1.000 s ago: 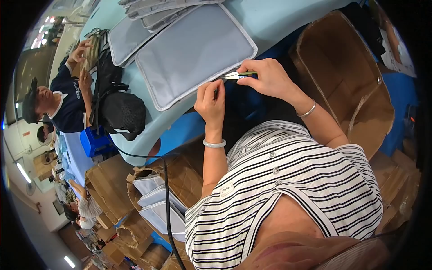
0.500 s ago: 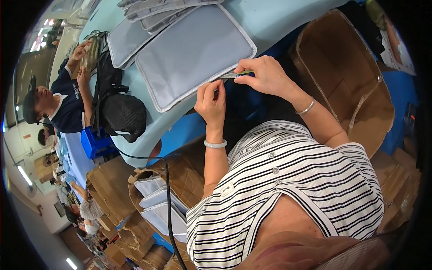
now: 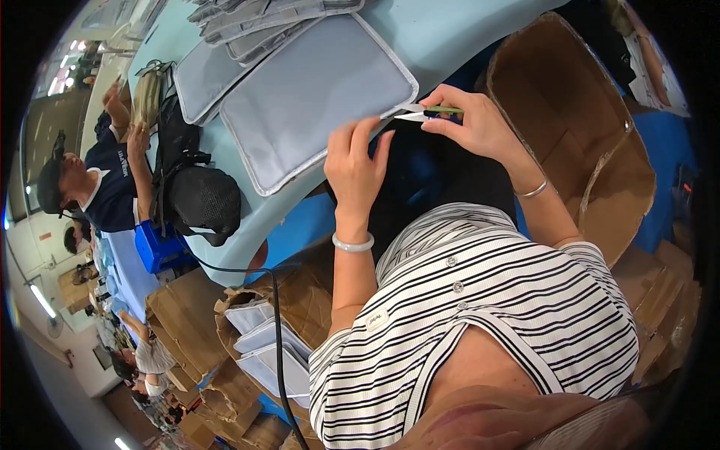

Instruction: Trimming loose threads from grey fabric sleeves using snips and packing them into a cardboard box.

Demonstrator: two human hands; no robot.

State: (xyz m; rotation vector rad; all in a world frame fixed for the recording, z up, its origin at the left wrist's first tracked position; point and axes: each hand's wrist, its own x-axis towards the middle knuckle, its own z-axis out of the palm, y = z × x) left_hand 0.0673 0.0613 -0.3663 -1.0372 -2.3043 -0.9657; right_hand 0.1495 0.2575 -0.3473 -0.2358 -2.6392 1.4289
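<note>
A flat grey fabric panel with pale bound edges (image 3: 315,90) lies on the light blue table, its near edge toward me. My right hand (image 3: 472,124) is closed on a pair of thread snips (image 3: 435,112) with green and dark blue handles. Their bright blades point left and sit apart, close to the panel's near right corner. At the near edge, my left hand (image 3: 355,161) rests its fingertips on the binding, thumb held away from the fingers; I see nothing between them. Behind the panel, more grey pieces (image 3: 274,22) lie in a layered pile.
To the right stands an open cardboard box (image 3: 637,176). A black cap (image 3: 205,196) and a black bag lie at the table's left. Below them, another carton holds several grey panels (image 3: 277,360); a black cable (image 3: 277,315) runs past it. A co-worker (image 3: 109,184) sits at the left.
The snips have moved right with my right hand, and their blades have spread. My left hand has loosened from a pinch, the thumb coming away. The panel sits slightly further left.
</note>
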